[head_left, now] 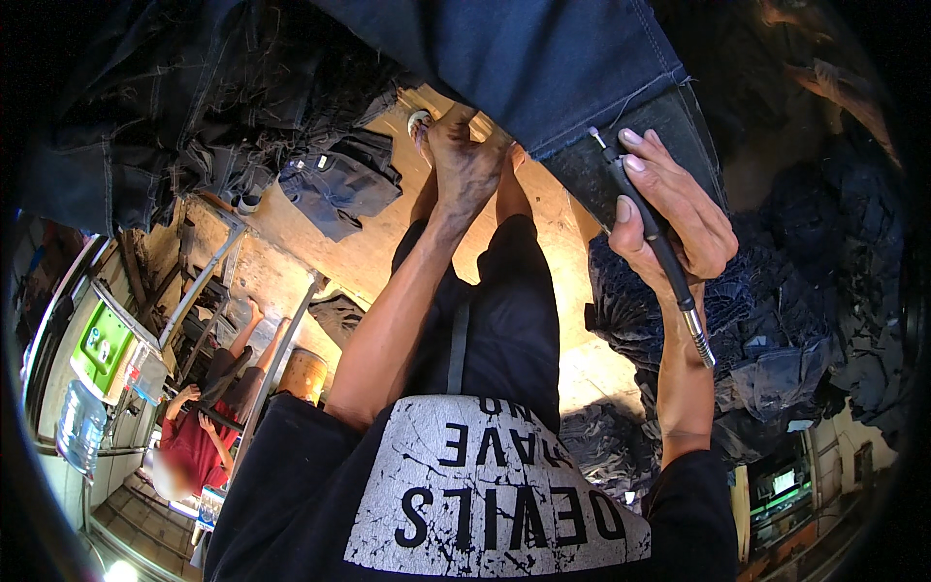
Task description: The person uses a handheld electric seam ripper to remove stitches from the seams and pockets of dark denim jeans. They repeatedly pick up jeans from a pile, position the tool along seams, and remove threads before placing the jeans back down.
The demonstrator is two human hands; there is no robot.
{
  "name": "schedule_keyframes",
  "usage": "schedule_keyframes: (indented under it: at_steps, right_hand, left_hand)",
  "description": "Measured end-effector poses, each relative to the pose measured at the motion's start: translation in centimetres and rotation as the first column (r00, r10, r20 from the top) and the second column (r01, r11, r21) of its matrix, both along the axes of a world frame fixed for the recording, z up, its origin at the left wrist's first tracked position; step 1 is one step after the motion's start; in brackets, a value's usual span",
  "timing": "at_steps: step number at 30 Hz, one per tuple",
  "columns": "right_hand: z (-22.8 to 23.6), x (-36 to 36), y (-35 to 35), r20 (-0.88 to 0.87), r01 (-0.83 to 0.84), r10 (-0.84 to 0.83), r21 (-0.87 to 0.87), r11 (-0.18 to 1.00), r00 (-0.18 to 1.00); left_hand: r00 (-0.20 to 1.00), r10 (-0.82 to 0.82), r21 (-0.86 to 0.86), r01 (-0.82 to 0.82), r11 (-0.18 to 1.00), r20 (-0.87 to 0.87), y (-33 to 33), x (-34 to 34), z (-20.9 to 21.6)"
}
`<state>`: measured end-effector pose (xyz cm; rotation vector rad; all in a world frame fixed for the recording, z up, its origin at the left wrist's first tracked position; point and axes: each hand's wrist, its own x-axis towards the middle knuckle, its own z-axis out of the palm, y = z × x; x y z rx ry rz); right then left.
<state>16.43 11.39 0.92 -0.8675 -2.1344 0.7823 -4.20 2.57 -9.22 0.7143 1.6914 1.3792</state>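
Note:
Dark blue denim trousers (543,68) spread across the top of the head view, a stitched hem running along one edge. My left hand (465,160) is closed at the near edge of the denim; some of its fingertips are hidden. Between the thumb and fingers of my right hand (674,209) is a black pen-shaped rotary grinder (650,213) with a coiled metal tail end. Its small pale tip points up and left, close to the hem, over a dark flat piece (621,160) beneath. Whether the tip touches cloth I cannot tell.
Heaped dark garments (126,126) lie at the far left, and another pile (756,291) is at the right. A folded dark garment (339,184) rests on the tan floor (388,242). A metal rail (272,359) and a seated person in red (199,441) are at left.

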Motion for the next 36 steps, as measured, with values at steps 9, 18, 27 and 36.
schedule_keyframes:
  at_steps: [9, 18, 27, 36]
  right_hand:
    - [-0.2, 0.2, 0.0, 0.002, 0.05, -0.05, -0.001, 0.999, 0.999]
    - [-0.5, 0.5, -0.1, -0.004, 0.093, -0.093, 0.0, 0.996, 0.996]
    - [-0.7, 0.8, -0.1, -0.006, 0.123, -0.123, 0.003, 0.992, 0.992]
    - [-0.4, 1.4, 0.8, -0.171, 0.302, -0.331, -0.174, 0.937, 0.928]
  left_hand:
    - [0.999, -0.029, 0.036, 0.029, 0.999, -0.022, -0.1, 0.0, -0.4]
    - [0.999, -0.035, 0.066, 0.038, 0.997, -0.038, -0.2, -0.1, -1.7]
    - [0.997, -0.049, 0.054, 0.053, 0.997, -0.067, 0.0, 0.0, -1.2]
    - [0.997, 0.019, 0.009, -0.02, 1.0, 0.08, 0.4, 0.2, -0.8]
